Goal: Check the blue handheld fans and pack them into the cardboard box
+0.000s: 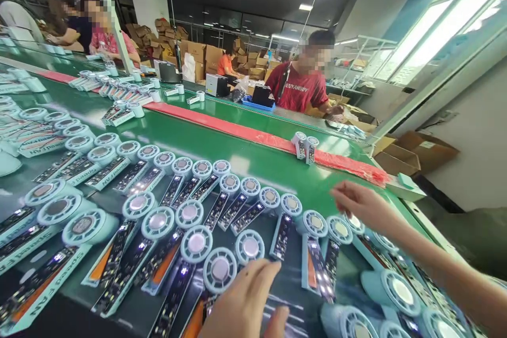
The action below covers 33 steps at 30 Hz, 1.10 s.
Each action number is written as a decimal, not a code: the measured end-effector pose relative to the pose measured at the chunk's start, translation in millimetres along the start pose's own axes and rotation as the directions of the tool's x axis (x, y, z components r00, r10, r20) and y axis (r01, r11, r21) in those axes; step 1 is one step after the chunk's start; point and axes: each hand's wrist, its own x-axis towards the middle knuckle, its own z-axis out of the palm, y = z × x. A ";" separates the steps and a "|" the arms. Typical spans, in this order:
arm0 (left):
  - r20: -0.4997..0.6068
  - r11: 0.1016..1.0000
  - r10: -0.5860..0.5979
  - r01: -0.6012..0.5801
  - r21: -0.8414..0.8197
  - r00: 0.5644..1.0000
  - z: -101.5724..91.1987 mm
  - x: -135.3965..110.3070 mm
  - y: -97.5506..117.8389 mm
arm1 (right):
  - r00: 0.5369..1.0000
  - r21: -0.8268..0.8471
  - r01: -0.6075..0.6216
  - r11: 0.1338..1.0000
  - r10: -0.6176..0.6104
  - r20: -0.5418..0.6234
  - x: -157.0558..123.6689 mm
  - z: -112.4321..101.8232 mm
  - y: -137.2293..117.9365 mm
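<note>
Rows of pale blue handheld fans (186, 211) lie flat on a green conveyor belt (222, 142), round heads up, open handles showing circuit boards. My left hand (245, 301) reaches in from the bottom, fingers stretched flat, index tip beside a fan head (250, 246). My right hand (358, 203) comes in from the right, fingers loosely apart, hovering over the fan heads (340, 228) at the row's right end. Neither hand holds anything.
A red strip (269, 140) runs along the belt; two fans (304, 147) stand upright on it. More fans (119, 97) lie farther left. A person in a red shirt (303, 90) sits across the belt; other people work at back left. Cardboard boxes (420, 150) stand right.
</note>
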 end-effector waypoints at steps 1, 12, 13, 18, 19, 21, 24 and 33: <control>0.096 0.999 0.023 -0.027 0.038 0.995 8.3 3.9 3.0 | 0.999 0.004 -0.009 1.000 0.008 0.033 -22.5 3.6 2.7; 0.060 0.797 -0.035 -0.008 0.604 0.998 102.9 43.9 13.3 | 0.861 0.240 -0.494 0.835 0.432 0.270 -89.1 65.8 28.0; 0.042 0.787 -0.053 0.016 0.617 0.998 106.5 46.8 10.9 | 0.855 0.253 -0.508 0.824 0.444 0.269 -89.4 69.6 26.0; -0.019 0.748 -0.073 0.067 0.661 0.997 116.0 54.3 3.1 | 0.830 0.319 -0.554 0.769 0.480 0.284 -89.2 74.1 20.3; -0.029 0.739 -0.072 0.073 0.669 0.997 116.9 54.7 3.2 | 0.825 0.331 -0.562 0.758 0.486 0.289 -88.5 73.6 20.4; -0.050 0.723 -0.070 0.085 0.686 0.996 118.1 55.3 4.6 | 0.812 0.353 -0.583 0.732 0.505 0.293 -86.1 73.3 21.1; -0.070 0.703 -0.067 0.097 0.704 0.995 118.0 56.6 6.3 | 0.789 0.405 -0.614 0.677 0.545 0.285 -81.3 74.8 22.5; -0.069 0.670 -0.020 0.064 0.740 0.997 113.5 56.6 7.4 | 0.759 0.647 -0.613 0.454 0.566 0.321 -79.9 73.9 19.4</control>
